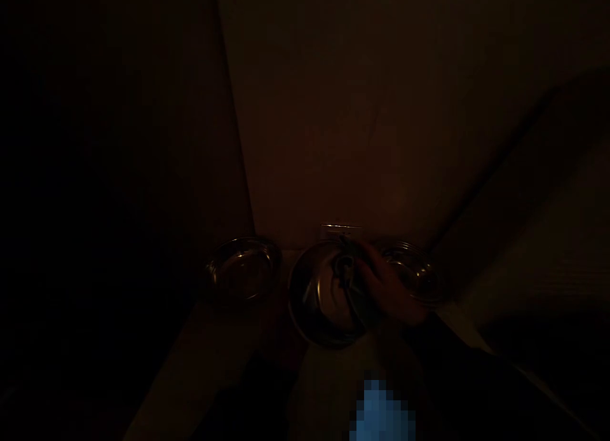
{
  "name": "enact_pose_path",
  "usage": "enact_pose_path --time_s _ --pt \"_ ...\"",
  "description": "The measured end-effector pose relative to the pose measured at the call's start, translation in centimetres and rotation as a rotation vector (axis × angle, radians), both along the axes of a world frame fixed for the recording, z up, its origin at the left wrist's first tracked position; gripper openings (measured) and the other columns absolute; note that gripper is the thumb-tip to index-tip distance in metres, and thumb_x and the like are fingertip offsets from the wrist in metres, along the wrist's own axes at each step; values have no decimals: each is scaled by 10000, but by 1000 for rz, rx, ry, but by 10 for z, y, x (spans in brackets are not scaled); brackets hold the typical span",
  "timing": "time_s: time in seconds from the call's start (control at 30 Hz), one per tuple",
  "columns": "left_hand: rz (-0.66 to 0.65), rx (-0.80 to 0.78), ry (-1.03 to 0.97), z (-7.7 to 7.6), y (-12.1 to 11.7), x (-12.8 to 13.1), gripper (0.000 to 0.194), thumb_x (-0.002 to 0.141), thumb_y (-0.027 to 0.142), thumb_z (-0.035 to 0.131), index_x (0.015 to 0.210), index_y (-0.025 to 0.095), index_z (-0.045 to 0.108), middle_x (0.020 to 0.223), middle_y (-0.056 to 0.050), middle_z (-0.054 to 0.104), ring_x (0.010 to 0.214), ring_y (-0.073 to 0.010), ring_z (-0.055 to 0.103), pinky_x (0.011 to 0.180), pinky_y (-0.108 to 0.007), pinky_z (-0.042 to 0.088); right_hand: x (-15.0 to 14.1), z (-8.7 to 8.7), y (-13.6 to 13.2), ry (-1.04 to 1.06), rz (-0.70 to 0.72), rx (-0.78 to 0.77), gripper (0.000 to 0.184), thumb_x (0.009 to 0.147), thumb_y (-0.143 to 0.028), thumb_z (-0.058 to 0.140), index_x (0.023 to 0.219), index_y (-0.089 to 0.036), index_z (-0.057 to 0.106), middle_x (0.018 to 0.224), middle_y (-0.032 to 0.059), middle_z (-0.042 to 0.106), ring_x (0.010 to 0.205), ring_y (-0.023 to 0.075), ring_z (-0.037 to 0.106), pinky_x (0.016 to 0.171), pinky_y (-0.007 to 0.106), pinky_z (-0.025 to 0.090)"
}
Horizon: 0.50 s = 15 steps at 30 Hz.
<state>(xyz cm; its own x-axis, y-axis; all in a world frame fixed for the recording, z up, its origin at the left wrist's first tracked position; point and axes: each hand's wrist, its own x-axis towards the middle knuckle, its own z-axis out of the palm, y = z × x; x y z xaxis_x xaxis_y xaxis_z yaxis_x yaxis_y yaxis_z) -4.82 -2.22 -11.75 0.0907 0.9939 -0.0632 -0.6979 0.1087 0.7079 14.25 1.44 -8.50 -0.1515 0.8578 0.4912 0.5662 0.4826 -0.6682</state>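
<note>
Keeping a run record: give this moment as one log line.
right hand: holds dark cloth at middle bowl; left hand: too dark to read; flanking: left bowl, right bowl

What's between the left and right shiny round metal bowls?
Head view: a third round, silvery metal bowl, plus the right hand holding a dark, cloth-like piece.

- Metal bowl (326,301): round, shiny, its mouth tipped towards the viewer; it is near the far edge of the counter (176,377), midway between the side edges. Too dark to tell whether its base touches.
- Cloth (365,304): dark, bunched, lying against the bowl's inner right side and rim.
</note>
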Motion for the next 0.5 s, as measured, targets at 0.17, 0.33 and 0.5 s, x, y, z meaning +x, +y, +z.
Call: enact_pose_path --time_s 0.17,0.33,0.5 --pt "-11 -20 -100 4 0 -3 361 899 353 554 1211 172 559 1224 -99 579 1031 -215 598 860 -428 518 2 -20 -15 124 -44 -43 470 966 -439 378 1367 -197 409 1358 124 530 1258 245 495 1069 448 389" --pt "8 -13 -133 1 4 -5 369 898 355 556 1217 171 556 1234 -101 575 1043 -219 594 870 -437 513 -4 -36 -34 75 -74 106 479 986 -331 351 1452 -242 288 1479 105 397 1373 230 358 1126 472 312" --pt "38 14 -73 -9 4 -9 387 900 419 532 1193 172 578 1252 -107 577 1095 -236 576 937 -476 466 -15 -43 -52 -191 -135 342 563 950 -263 374 1489 -204 219 1526 149 285 1416 295 255 1076 546 357"
